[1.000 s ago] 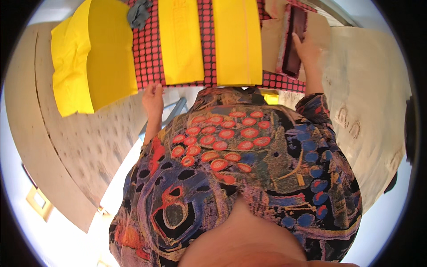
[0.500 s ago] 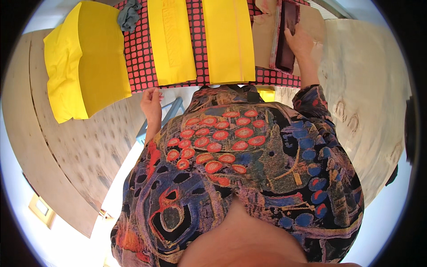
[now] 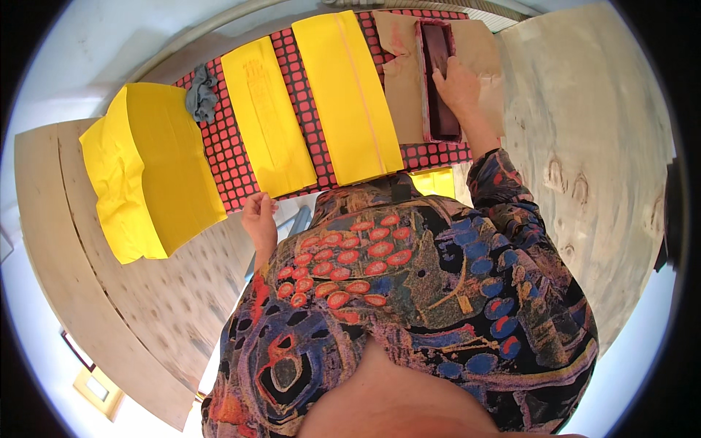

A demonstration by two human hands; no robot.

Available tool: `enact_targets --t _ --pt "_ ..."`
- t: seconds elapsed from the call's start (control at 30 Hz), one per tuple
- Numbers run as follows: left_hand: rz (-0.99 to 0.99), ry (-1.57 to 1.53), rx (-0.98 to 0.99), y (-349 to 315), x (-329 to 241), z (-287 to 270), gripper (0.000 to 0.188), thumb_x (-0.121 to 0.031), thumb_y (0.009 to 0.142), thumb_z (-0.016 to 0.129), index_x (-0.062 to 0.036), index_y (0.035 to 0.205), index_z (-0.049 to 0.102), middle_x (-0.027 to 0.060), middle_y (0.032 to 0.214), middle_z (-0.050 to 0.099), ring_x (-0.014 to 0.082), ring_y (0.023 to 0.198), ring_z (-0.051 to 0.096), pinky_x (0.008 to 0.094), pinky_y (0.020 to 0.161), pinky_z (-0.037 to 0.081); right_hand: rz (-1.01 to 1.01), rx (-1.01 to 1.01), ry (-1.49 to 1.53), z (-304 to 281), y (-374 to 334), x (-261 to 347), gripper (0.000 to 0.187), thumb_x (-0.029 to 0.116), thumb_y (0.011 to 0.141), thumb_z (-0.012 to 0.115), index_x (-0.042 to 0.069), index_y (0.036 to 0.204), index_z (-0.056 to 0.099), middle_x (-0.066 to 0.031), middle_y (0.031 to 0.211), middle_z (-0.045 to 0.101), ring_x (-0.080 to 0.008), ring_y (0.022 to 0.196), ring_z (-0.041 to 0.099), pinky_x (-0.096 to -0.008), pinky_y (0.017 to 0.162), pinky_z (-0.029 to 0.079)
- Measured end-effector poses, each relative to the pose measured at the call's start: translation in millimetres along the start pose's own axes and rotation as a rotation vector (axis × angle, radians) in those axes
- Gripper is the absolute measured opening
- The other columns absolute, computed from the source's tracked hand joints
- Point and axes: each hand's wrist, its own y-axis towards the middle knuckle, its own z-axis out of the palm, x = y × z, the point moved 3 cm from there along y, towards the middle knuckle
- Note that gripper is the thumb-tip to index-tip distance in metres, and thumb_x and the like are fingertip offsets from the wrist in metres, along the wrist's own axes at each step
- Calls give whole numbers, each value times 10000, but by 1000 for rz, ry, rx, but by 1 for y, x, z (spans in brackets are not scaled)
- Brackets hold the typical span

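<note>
My right hand (image 3: 458, 86) reaches over the side of a narrow, dark red-stained frame or tray (image 3: 443, 120). Its thumb and fingers are bent down into the dark inside, and whatever they grip there is hidden. The tray rests on brown paper (image 3: 485, 87) at the table's right end. My left hand (image 3: 260, 210) hovers by the table's near edge, its fingers curled together and nothing visible in them. Closest to it lies a yellow cloth strip (image 3: 281, 139) with faint raised lettering. A second yellow strip (image 3: 350, 102) lies between that one and the brown paper.
Red-and-black patterned cloth (image 3: 228, 164) covers the table. At its left end a larger, creased yellow sheet (image 3: 157, 168) hangs over the edge. Beside that sheet is a crumpled grey rag (image 3: 201, 95). Wooden boards (image 3: 584, 146) extend on both sides, and something yellow (image 3: 434, 182) shows below the table edge.
My view has tilted, so the table sits lower in the picture and more of its far side shows. Both hands keep about the same places relative to the table and tray.
</note>
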Motion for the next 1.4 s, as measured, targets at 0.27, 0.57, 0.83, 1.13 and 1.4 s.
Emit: enact_targets --t 0.27,0.57,0.83,1.13,1.4 --pt "50 -21 52 6 -12 15 113 -89 946 584 10 999 599 48 809 631 105 706 595 246 657 478 47 42 18 6 0 -2 348 370 869 607 61 978 490 -203 812 671 -391 742 667 -509 654 524" --pt "110 21 95 5 -21 24 132 -86 953 586 26 1024 594 63 856 635 114 725 606 251 694 506 68 -43 68 26 -9 -5 343 371 886 597 54 969 492 -202 814 673 -397 747 665 -515 654 518" --pt "298 89 147 16 -60 65 110 -60 926 611 26 992 631 61 852 654 114 762 622 252 694 508 39 71 33 17 3 -8 379 401 877 596 42 980 538 -201 821 675 -387 779 671 -505 689 518" --pt "889 479 346 9 -94 127 158 -32 814 674 -11 969 653 135 974 679 284 869 661 352 740 535 -9 -124 129 -53 6 9 382 412 872 577 48 988 567 -194 853 678 -391 789 660 -497 685 509" --pt "1082 666 518 8 -88 152 296 -73 778 652 -16 1066 617 165 1280 575 338 1196 538 482 1037 407 -244 -1 381 -57 -5 118 343 355 850 601 30 951 563 -188 828 658 -386 796 649 -489 701 507"
